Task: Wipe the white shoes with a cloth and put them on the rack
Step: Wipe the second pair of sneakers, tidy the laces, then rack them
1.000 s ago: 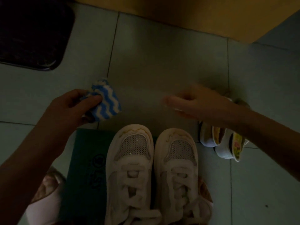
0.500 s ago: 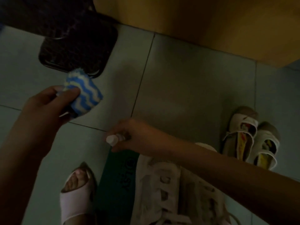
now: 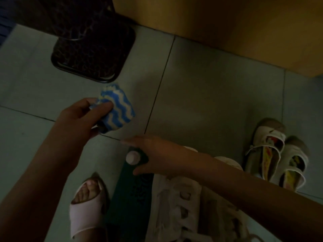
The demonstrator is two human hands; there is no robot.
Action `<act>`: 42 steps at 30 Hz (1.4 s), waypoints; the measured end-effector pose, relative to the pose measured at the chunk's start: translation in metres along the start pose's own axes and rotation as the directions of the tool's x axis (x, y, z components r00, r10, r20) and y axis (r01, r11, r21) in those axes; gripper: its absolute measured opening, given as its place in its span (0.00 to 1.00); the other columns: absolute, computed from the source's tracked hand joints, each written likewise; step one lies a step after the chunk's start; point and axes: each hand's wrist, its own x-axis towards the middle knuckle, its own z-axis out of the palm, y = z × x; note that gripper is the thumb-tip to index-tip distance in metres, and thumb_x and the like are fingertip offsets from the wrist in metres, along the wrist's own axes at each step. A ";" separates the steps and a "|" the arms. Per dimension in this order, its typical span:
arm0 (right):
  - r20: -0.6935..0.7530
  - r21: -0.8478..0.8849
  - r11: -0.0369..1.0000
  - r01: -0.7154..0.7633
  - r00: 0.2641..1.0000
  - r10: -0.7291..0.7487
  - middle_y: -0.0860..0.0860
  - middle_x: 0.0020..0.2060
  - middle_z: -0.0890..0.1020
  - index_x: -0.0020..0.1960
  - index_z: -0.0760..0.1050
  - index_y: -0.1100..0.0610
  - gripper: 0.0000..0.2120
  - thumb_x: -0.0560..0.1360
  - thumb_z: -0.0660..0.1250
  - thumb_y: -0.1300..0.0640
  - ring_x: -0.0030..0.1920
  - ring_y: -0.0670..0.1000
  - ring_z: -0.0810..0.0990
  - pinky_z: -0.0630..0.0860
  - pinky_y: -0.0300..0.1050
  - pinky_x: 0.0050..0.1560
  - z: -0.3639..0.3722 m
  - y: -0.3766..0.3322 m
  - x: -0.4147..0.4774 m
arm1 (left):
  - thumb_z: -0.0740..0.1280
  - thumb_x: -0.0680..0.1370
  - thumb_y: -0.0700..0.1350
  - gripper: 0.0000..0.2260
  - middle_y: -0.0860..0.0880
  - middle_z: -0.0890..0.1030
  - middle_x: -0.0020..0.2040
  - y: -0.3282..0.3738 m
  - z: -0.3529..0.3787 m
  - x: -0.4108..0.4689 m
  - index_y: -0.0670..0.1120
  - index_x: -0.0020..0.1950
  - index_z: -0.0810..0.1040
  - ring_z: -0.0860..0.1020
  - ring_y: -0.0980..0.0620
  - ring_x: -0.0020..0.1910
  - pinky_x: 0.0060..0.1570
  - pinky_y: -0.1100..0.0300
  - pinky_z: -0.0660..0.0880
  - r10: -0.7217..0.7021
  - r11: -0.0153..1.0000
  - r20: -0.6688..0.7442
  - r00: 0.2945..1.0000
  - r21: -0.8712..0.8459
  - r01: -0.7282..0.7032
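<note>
Blue-and-white wavy-striped cloth (image 3: 117, 109), bunched up, pinched in the left hand (image 3: 82, 117) above the floor. White shoes (image 3: 176, 206) sit side by side, laces up, toes partly hidden.
</note>
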 end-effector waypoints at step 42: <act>-0.053 -0.102 0.993 -0.054 0.997 0.048 0.49 0.69 0.70 0.64 0.76 0.53 0.14 0.79 0.60 0.59 0.69 0.47 0.67 0.60 0.31 0.63 -0.027 0.039 -0.063 | 0.66 0.70 0.64 0.39 0.48 0.70 0.67 -0.058 0.076 -0.091 0.44 0.72 0.55 0.72 0.51 0.62 0.58 0.59 0.70 -0.405 0.465 0.367 0.837 0.871 -0.157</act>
